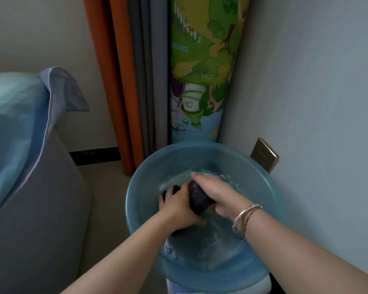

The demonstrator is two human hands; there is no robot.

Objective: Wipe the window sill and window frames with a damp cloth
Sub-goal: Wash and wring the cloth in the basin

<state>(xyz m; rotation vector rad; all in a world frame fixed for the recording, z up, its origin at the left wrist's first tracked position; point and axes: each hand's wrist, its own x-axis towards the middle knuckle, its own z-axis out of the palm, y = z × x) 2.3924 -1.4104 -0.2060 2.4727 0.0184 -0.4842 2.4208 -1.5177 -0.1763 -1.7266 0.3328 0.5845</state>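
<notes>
Grip: left hand (pixel 179 205) and right hand (pixel 218 196) both curled tight round one dark cloth (pixel 198 197), twisted into a roll. Location: above soapy water in blue basin (pixel 140 187). Long axis: slants between the fists, each equally near.

Pale walls (pixel 317 71), orange and grey curtains (pixel 128 81), blue-covered bed (pixel 15 124).

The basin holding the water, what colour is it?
Translucent blue basin, seen in the head view.
</notes>
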